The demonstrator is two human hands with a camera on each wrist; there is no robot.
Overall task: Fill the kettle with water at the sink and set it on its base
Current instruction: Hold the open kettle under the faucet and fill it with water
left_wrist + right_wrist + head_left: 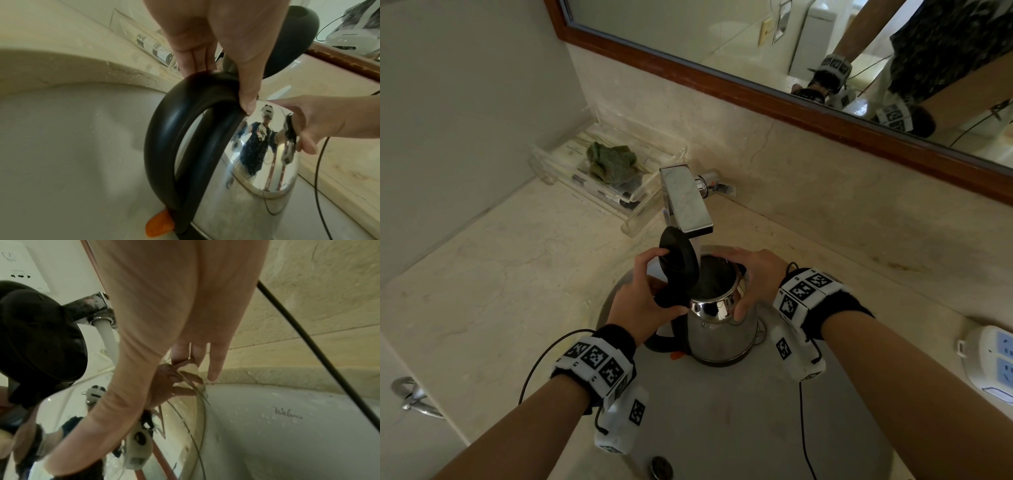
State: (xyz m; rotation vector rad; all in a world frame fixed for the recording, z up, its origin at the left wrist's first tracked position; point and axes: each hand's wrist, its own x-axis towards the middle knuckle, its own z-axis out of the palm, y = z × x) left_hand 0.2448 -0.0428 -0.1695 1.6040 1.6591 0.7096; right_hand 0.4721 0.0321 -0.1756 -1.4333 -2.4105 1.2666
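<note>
A steel kettle [719, 339] stands in the sink [722, 428] under the square chrome faucet [685, 198]. Its black lid [678, 263] is tipped up, and a white stream of water [108, 337] runs from the spout into the opening. My left hand [643, 298] grips the top of the black handle [164, 146], thumb on the handle and fingers behind the lid. My right hand [753, 277] wraps over the rim on the far side, with its thumb on the shiny shoulder. An orange switch [159, 225] shows at the handle's foot.
A clear tray [640, 205] with a green cloth [613, 161] sits behind the faucet on the left. A white power strip [993, 363] lies on the counter at the right. The drain plug [662, 467] is near the sink's front. A wood-framed mirror [825, 51] spans the back wall.
</note>
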